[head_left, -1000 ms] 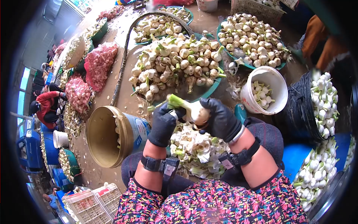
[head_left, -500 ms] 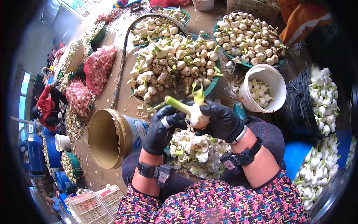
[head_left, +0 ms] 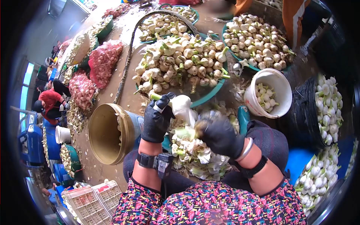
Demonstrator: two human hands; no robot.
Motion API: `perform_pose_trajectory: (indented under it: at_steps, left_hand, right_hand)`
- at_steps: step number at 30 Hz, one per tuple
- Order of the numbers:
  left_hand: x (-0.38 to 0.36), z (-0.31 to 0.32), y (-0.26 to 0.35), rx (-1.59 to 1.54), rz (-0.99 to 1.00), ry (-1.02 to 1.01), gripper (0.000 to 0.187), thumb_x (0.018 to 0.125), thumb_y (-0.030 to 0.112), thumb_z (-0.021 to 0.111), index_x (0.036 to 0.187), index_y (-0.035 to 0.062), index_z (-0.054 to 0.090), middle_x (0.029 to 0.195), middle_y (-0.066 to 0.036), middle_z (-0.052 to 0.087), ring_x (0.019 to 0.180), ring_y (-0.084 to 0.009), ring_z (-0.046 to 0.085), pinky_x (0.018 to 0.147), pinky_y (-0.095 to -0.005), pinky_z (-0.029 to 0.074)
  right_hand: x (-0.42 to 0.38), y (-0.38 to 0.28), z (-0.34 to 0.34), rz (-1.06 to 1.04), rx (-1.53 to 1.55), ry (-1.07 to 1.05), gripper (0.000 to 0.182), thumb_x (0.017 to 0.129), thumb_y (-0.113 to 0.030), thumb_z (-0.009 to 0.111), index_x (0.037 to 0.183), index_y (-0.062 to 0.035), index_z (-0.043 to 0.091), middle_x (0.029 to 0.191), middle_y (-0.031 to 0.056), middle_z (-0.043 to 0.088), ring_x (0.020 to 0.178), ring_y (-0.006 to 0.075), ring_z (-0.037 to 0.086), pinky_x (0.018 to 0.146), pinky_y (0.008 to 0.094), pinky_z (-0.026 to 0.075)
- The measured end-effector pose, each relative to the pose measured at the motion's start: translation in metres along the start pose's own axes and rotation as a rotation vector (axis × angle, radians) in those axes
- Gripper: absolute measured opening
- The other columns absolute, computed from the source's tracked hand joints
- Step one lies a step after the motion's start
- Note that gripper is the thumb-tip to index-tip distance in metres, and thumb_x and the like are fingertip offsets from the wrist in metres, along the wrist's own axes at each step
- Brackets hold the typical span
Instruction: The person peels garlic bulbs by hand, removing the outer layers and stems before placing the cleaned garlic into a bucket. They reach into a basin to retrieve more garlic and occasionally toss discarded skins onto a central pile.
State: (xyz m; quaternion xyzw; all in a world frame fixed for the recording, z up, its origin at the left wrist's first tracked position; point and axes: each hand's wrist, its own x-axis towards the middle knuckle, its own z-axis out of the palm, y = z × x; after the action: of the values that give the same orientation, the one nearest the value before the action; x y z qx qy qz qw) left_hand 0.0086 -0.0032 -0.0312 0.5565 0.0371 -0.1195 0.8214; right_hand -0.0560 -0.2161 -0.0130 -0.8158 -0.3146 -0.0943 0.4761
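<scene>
My left hand, in a black glove, is closed round the green stem of a garlic bulb, whose smooth white head points to the right. A strip of pale skin trails down from the bulb. My gloved right hand is lower and to the right, closed on brownish garlic skin; motion blurs its fingertips. Beneath both hands lies a heap of garlic peelings between my knees. Just ahead, a green basin is piled with unpeeled garlic bulbs.
A white bucket with small peeled pieces stands right, beside a black tub of clean bulbs. To the left a large bucket lies tipped. Another basin of garlic stands ahead. A person in red crouches far left.
My hands have moved apart. The right has pulled down and right with outer skin off the bulb, which was brownish and now shows white. The left still holds the stem.
</scene>
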Motion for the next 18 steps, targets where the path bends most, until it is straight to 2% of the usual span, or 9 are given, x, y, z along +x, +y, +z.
perform_pose_trajectory:
  at_steps: [2,4,6,7,10,12,15,16,18]
  left_hand:
    - [0.001,-0.003,0.006,-0.108,0.047,-0.013,0.029,0.089,0.023,0.055,0.103,-0.0022,0.058,0.096,-0.009,0.063,0.088,-0.0178,0.06,0.077,-0.0277,0.047]
    - [0.002,-0.008,0.011,-0.185,0.074,0.065,0.029,0.089,0.024,0.055,0.101,-0.002,0.058,0.096,-0.01,0.062,0.09,-0.0186,0.06,0.08,-0.0292,0.047]
    - [0.0,-0.009,0.015,-0.277,0.105,0.142,0.03,0.09,0.026,0.055,0.1,-0.0018,0.058,0.097,-0.011,0.062,0.092,-0.0194,0.06,0.082,-0.0306,0.047]
    - [-0.003,-0.007,0.017,-0.243,0.062,0.119,0.028,0.089,0.025,0.056,0.1,-0.0016,0.058,0.097,-0.011,0.062,0.092,-0.0205,0.06,0.084,-0.0322,0.047]
    - [-0.005,0.0,0.021,-0.218,0.022,0.07,0.026,0.088,0.022,0.058,0.099,-0.0008,0.058,0.096,-0.01,0.062,0.093,-0.0222,0.06,0.085,-0.0352,0.047]
    - [-0.003,-0.012,0.023,-0.171,0.129,0.112,0.024,0.088,0.02,0.058,0.102,0.0005,0.059,0.094,-0.009,0.061,0.09,-0.0201,0.06,0.079,-0.0329,0.048]
    - [-0.015,-0.07,0.076,0.46,0.506,0.187,0.026,0.088,0.013,0.053,0.11,0.0014,0.057,0.095,-0.004,0.059,0.078,-0.0072,0.052,0.071,-0.022,0.043]
    - [-0.018,-0.074,0.096,0.572,0.618,0.338,0.023,0.088,0.015,0.055,0.107,0.0021,0.058,0.087,-0.001,0.059,0.073,-0.0068,0.052,0.068,-0.0202,0.043]
    - [-0.021,-0.131,0.129,0.95,0.485,0.459,0.02,0.084,0.008,0.061,0.103,-0.0002,0.059,0.091,-0.006,0.062,0.081,-0.0116,0.056,0.074,-0.026,0.046]
  right_hand:
    - [-0.019,0.015,0.015,0.145,-0.165,-0.242,0.012,0.077,-0.018,0.059,0.076,-0.0062,0.059,0.069,0.015,0.056,0.067,0.0359,0.055,0.061,0.0424,0.044]
    - [-0.021,0.032,0.0,0.414,-0.241,-0.033,0.017,0.075,-0.017,0.056,0.086,-0.0068,0.062,0.075,0.0168,0.06,0.072,0.0353,0.059,0.064,0.0441,0.046]
    - [-0.012,0.038,-0.028,0.697,-0.324,-0.004,0.016,0.074,-0.016,0.055,0.082,-0.0048,0.061,0.077,0.019,0.061,0.074,0.0365,0.059,0.065,0.0457,0.046]
    - [-0.01,0.033,-0.027,0.853,-0.142,-0.039,0.019,0.074,-0.018,0.053,0.083,-0.003,0.061,0.081,0.021,0.062,0.077,0.0379,0.06,0.069,0.0465,0.046]
    - [-0.017,0.029,-0.004,0.75,-0.199,-0.479,0.03,0.074,-0.022,0.054,0.096,-0.0022,0.06,0.092,0.0241,0.061,0.089,0.0382,0.059,0.08,0.0446,0.045]
    - [-0.015,0.022,-0.004,0.723,-0.16,-0.456,0.035,0.073,-0.023,0.056,0.1,-0.0013,0.06,0.097,0.0252,0.06,0.093,0.0382,0.058,0.084,0.0437,0.044]
    - [-0.014,0.022,-0.012,0.686,-0.131,-0.17,0.038,0.074,-0.026,0.058,0.102,0.0005,0.058,0.093,0.0253,0.061,0.09,0.0388,0.058,0.081,0.0446,0.045]
    - [-0.014,0.021,-0.016,0.692,-0.129,-0.171,0.038,0.074,-0.026,0.058,0.102,0.0005,0.058,0.093,0.0253,0.061,0.09,0.0388,0.058,0.081,0.0446,0.045]
    - [-0.012,0.019,-0.019,0.607,-0.048,-0.023,0.039,0.075,-0.028,0.06,0.101,0.0004,0.058,0.091,0.0248,0.061,0.088,0.0388,0.058,0.079,0.0443,0.045]
